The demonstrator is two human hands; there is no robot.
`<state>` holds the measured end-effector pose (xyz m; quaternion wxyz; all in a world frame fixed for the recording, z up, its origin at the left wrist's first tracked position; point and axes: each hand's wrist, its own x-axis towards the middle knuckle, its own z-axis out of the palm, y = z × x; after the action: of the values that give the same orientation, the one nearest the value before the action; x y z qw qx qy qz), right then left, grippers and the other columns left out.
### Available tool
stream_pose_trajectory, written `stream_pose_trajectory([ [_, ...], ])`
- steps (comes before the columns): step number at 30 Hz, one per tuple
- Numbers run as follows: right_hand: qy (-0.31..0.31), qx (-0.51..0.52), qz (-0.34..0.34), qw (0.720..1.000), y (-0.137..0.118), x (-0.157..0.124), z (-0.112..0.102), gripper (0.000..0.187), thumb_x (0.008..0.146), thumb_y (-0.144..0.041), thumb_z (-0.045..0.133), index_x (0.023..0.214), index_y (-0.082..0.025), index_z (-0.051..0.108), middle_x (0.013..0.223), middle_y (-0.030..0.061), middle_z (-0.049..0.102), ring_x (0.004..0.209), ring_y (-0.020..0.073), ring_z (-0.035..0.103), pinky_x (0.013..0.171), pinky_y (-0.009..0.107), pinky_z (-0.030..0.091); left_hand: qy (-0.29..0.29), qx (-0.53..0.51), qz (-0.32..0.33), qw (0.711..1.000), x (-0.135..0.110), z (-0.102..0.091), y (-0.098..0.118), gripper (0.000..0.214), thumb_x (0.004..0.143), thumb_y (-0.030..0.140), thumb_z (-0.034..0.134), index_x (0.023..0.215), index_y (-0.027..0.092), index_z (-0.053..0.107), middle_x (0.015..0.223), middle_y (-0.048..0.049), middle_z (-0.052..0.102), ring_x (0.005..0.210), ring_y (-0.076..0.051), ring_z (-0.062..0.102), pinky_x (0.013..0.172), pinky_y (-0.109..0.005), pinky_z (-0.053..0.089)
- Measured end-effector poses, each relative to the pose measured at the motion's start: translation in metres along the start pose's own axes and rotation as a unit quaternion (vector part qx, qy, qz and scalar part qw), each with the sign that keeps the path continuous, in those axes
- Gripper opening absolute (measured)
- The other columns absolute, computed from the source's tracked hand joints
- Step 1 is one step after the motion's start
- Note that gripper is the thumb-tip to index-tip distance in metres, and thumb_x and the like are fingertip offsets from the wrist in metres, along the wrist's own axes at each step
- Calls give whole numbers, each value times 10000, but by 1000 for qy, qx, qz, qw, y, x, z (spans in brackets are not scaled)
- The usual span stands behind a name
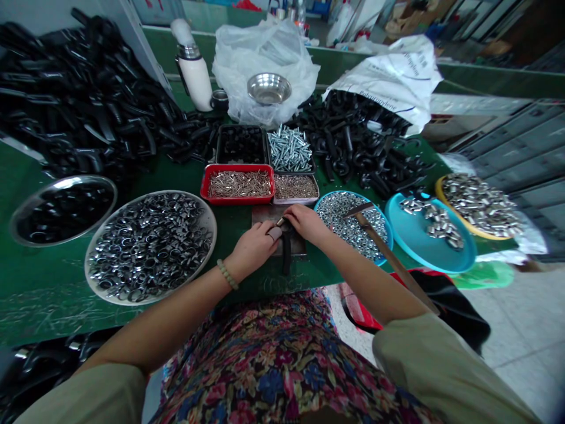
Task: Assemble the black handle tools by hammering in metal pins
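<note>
Although the heap of black parts (83,100) at the far left is large, nothing shows whether they are finished or waiting. Next to it, the steel bowl (18,227) holds more small black pieces, and the white tray (213,227) is well filled with metal rings (150,241), so that supply looks far from used up. The red tray (238,201) carries a spread of pins.

In the middle, the left hand (256,246) has its fingers pinched on a small metal piece (281,222), which lies above the flat plate (300,244) on the green surface (242,288). A black strip (286,253) sits just below, over the plate; whether the two are joined cannot be told. The fingers of the right hand (305,222) close on the same piece from the other side. This one item seems partway through.

Further right, nuts (338,215) fill a blue dish (390,232), with a hammer (377,238) lying across it, out of both hands. The second blue dish (419,244) holds only a few sleeves (444,227), while the yellow dish (485,234) is heaped with them. Much, I judge, remains.
</note>
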<state>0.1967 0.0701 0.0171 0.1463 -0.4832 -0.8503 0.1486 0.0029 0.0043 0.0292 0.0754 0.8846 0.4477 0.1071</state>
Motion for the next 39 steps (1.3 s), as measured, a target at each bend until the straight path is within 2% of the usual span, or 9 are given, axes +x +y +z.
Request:
stream_pose_trajectory([
  [10, -40, -145, -43, 988, -12, -8, 5, 222, 940, -123, 400, 963, -122, 620, 971, 148, 625, 933, 239, 574, 838, 338, 456, -32, -30, -34, 998, -2, 3, 0, 216, 943, 284, 437, 1092, 206, 573, 1095, -73, 543, 902, -190, 582, 816, -313, 501],
  [15, -52, -7, -32, 998, -5, -11, -9, 276, 970, -206, 386, 1109, -123, 610, 1088, 139, 625, 1047, 210, 576, 927, 338, 452, -31, -28, -36, 999, -3, 0, 0, 238, 948, 303, 426, 1110, 214, 576, 1077, -70, 545, 887, -197, 584, 780, -310, 497],
  [17, -12, 27, 28, 999, 11, -28, -24, 336, 978, -259, 372, 1235, -148, 557, 1176, 134, 616, 1106, 210, 566, 953, 361, 448, -31, -24, -39, 998, -4, -2, 0, 244, 946, 314, 431, 1120, 224, 577, 1075, -66, 546, 891, -200, 582, 768, -307, 496],
  [20, 91, -89, 183, 975, 46, -77, -51, 426, 940, -328, 442, 1310, -127, 502, 1197, 179, 605, 1134, 292, 542, 951, 464, 433, -35, -19, -44, 998, -5, -4, 0, 239, 946, 319, 432, 1112, 230, 579, 1071, -61, 550, 890, -193, 581, 757, -293, 491],
  [22, 77, -202, 280, 935, 70, -114, -64, 426, 903, -372, 493, 1257, -140, 546, 1170, 196, 606, 1101, 350, 539, 895, 521, 442, -37, -18, -44, 998, -5, -3, 0, 244, 951, 317, 420, 1119, 229, 574, 1082, -62, 554, 880, -189, 583, 748, -288, 488],
  [25, 4, -263, 330, 907, 85, -150, -71, 411, 907, -329, 457, 1253, -124, 542, 1131, 210, 613, 1026, 359, 573, 827, 510, 472, -35, -23, -43, 998, -5, 0, -1, 254, 959, 319, 401, 1127, 224, 567, 1102, -65, 557, 856, -185, 590, 733, -290, 483],
  [31, 53, -103, 276, 954, 18, -128, -65, 460, 960, -320, 306, 1351, -119, 443, 1183, 205, 622, 933, 294, 660, 786, 421, 524, -54, -14, -49, 997, -4, -1, 0, 257, 960, 333, 398, 1117, 225, 570, 1068, -60, 563, 811, -178, 597, 691, -283, 469],
  [35, -1, 53, 187, 981, -40, -95, -63, 470, 970, -330, 296, 1403, -181, 405, 1156, 136, 678, 971, 286, 682, 824, 417, 534, -56, -15, -61, 996, -4, -1, 1, 250, 958, 328, 402, 1114, 228, 569, 1066, -59, 563, 827, -179, 602, 711, -284, 465],
  [39, 51, 61, 166, 983, -57, -75, -59, 465, 975, -312, 305, 1423, -219, 383, 1208, 107, 665, 1010, 266, 678, 909, 433, 506, -53, -23, -61, 996, -5, 4, -1, 207, 945, 316, 437, 1079, 224, 566, 1069, -52, 566, 829, -176, 601, 712, -283, 461],
])
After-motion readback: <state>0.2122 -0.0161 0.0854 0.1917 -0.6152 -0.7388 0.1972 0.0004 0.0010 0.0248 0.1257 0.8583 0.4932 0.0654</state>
